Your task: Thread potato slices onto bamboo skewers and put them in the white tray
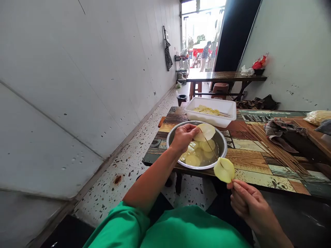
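Observation:
Above the basin, my left hand (184, 137) pinches the edge of a thin, pale potato slice (206, 132) between thumb and fingers. A thin wooden skewer (210, 146) runs from that slice down to a second, curled potato slice (224, 171), which it pierces. Just below the curled slice, my right hand (249, 201) is closed on the skewer's lower end, its fingertips against the slice's edge. More round potato slices (192, 161) lie in water in the metal basin (172, 155), near the table's front edge.
Behind the basin, a white plastic tub (210, 117) holds potato slices and skewers. Many loose skewers (275, 146) and a crumpled cloth (281, 132) lie on the patterned table (248, 158) at right. Farther back are a black bin (182, 99), another table (219, 76) and a person (206, 55) outside.

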